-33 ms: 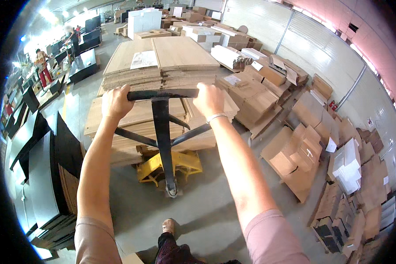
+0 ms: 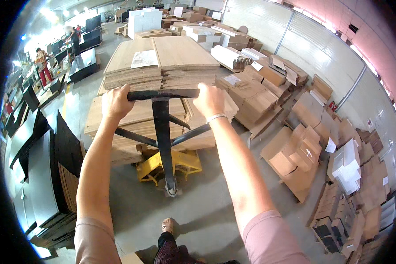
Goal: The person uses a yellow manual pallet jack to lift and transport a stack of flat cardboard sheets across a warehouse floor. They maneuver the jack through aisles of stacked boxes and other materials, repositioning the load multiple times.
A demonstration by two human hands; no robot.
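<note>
Both my hands grip the black crossbar of a pallet jack handle (image 2: 161, 127). Wrapped round the bar's left end is my left hand (image 2: 117, 102); my right hand (image 2: 209, 101) closes on its right end, with a bracelet at the wrist. The handle's post runs down to a small wheel close to the floor, by the jack's yellow base (image 2: 187, 162). Beyond the bar rise tall stacks of wood-coloured panels (image 2: 187, 52), with a white sheet of paper (image 2: 144, 59) lying on top. The stacks hide the jack's forks.
Black panels (image 2: 44, 176) stand stacked close on my left. Along the right lie flattened cardboard (image 2: 295, 160), cartons (image 2: 251, 92) and white packages (image 2: 347, 165) beside a pale wall (image 2: 317, 44). Two people (image 2: 43, 66) are far left among black furniture parts. My foot (image 2: 167, 225) is on the grey floor.
</note>
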